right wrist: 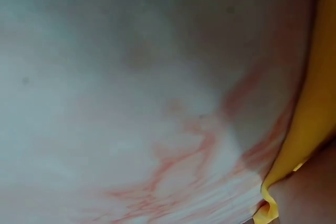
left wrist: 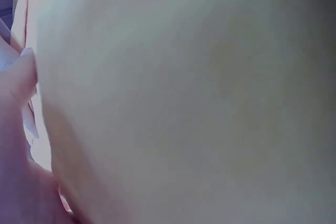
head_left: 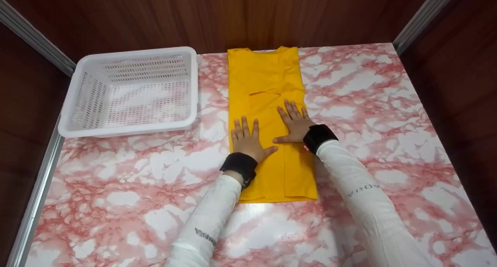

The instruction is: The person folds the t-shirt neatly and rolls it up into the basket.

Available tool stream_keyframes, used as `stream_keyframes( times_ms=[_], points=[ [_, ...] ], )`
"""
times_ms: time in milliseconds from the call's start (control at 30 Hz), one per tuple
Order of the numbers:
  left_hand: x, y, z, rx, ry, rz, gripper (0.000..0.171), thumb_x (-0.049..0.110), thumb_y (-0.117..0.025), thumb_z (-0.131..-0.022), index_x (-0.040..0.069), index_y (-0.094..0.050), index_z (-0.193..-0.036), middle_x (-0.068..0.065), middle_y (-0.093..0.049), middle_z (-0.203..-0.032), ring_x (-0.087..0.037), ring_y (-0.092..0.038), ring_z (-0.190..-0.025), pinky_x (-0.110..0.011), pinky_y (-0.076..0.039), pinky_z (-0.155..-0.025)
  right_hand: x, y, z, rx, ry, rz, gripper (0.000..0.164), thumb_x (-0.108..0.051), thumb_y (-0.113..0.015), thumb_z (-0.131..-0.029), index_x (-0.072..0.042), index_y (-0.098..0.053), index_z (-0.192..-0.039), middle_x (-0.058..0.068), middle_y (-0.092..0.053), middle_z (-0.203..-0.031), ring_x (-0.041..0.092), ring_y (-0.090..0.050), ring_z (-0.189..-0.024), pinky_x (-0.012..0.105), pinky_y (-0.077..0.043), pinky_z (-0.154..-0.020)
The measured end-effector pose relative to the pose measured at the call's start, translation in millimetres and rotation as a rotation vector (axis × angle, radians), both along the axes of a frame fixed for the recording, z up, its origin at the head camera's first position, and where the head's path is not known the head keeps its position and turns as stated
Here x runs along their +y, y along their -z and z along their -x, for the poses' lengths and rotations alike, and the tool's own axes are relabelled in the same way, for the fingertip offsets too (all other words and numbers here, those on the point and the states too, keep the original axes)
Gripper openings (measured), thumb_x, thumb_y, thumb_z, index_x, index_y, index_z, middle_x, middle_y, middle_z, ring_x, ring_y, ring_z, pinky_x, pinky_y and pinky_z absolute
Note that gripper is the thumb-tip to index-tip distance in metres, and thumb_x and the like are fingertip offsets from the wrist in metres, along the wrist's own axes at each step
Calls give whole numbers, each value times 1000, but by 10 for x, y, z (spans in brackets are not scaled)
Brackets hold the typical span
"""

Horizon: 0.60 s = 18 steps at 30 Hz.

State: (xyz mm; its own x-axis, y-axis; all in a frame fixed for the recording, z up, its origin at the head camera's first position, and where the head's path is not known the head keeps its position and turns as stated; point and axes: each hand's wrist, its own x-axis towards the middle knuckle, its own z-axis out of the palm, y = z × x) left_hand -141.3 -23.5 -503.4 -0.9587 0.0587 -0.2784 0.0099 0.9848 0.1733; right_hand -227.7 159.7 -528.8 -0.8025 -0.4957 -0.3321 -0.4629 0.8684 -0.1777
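A yellow cloth garment (head_left: 268, 76), folded into a long narrow rectangle, lies flat on the table. Its far end reaches the back edge of the tabletop. My left hand (head_left: 248, 143) rests on the left part of the cloth, fingers straight and spread. On the right part lies my right hand (head_left: 295, 125), a little farther forward, also with spread fingers. Both thumbs point inward and stay apart. In the right wrist view the yellow cloth (right wrist: 315, 103) runs along the right side, beside part of the hand (right wrist: 310, 198). The left wrist view is mostly blurred, with part of the hand (left wrist: 21, 145) at its left.
A white perforated plastic basket (head_left: 155, 127) stands at the back left with nothing in it. The table (head_left: 369, 103) has a red and white marbled top. Dark wooden panels (head_left: 310, 14) with metal corner strips enclose its back and sides.
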Motion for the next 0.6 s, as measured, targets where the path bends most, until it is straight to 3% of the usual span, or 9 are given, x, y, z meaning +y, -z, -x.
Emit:
stream_keyframes(
  times_ms=[367,500,600],
  points=[
    [-28,-11,28,-26,16,-42,101,75,-46,-69,20,-7,-144,-19,8,-147,-39,9,-134,-51,-3,-107,88,-128,23,-27,-30,46,106,-76,-47,-67,-22,1,-144,7,12,-149,24,10,-136,48,0,-108],
    [-136,25,50,-19,67,-168,101,66,-54,-71,18,-4,-144,-20,7,-147,-38,10,-134,-49,-3,-108,114,-129,-32,-14,-27,80,101,-73,-46,-71,-20,-1,-144,8,11,-149,26,8,-137,50,-1,-107],
    [-251,43,-2,-3,119,-272,102,59,-59,-73,16,-1,-144,-19,4,-148,-36,9,-134,-48,-3,-108,110,-168,-147,-11,-5,104,93,-65,-46,-78,-16,-2,-144,11,9,-149,29,6,-136,53,-3,-106]
  ],
)
